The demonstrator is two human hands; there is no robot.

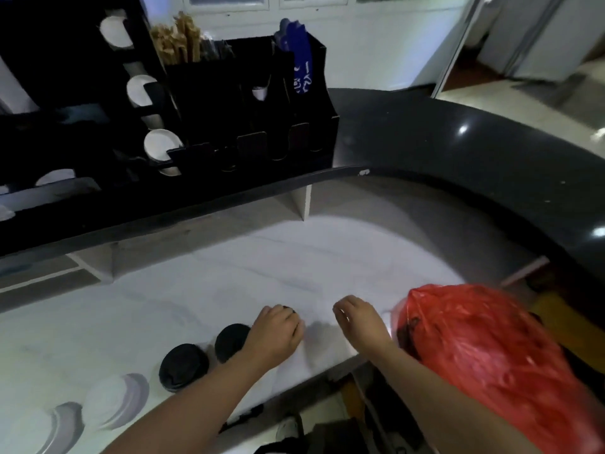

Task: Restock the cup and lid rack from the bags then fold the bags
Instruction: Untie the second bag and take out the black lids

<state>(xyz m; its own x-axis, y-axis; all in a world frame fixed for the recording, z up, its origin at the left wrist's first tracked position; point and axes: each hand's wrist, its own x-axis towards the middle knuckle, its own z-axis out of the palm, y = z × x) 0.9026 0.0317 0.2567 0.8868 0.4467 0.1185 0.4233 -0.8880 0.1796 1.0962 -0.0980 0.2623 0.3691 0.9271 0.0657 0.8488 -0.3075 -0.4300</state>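
Black lids on the white lower counter (248, 263), near its front edge: two stacks in plain sight, one (183, 367) nearer the person, one (230, 341) just beyond it. Left hand (278, 332) sits past the second stack, fingers curled down over something dark at its fingertips; only a sliver shows, likely another lid stack, cannot tell for sure. Right hand (358, 317) hovers just right of the left, fingers loosely curled, nothing in it. Red plastic bag (484, 365) bulges at the right forearm, touching it, dark contents showing through near its mouth. White lids (113, 401) lie in a row left of the black ones, blurred. Up on the dark raised counter (458, 152), the black rack (229, 109): white cup ends (162, 149) in its left columns, brown stir sticks (180, 40) and a blue packet (299, 57) sticking out on top.
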